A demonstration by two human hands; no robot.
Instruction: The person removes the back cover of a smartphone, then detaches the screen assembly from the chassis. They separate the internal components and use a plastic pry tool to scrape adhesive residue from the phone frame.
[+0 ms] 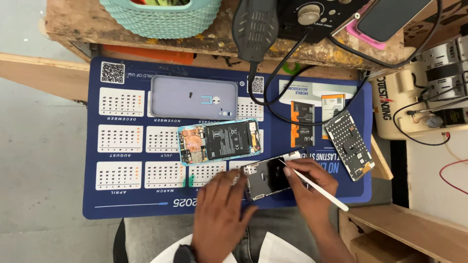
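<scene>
The left hand (219,214) is lying over the near edge of the blue mat (122,199), its fingers spread and pressing beside the left end of a small phone panel (268,178); the right hand (309,187) is resting on the right side of that panel, its fingers pinched together on a thin white tool (321,191), the tip meeting the panel's upper face. The panel is lying flat at the near middle of the mat, tilted slightly, its right end farther away; it is looking dark and glossy in the middle, with a pale metal frame and a white strip along its far right corner.

Just beyond it an opened phone (219,141) is lying face down, showing a black battery, copper-coloured shielding and a light blue rim; farther still a grey case (194,97) is lying flat. To the right a perforated metal plate (349,143) is sitting at an angle near the mat's edge. On the desk at the far side a teal basket (161,19) and a black handset (256,27) with a cable are sitting.
</scene>
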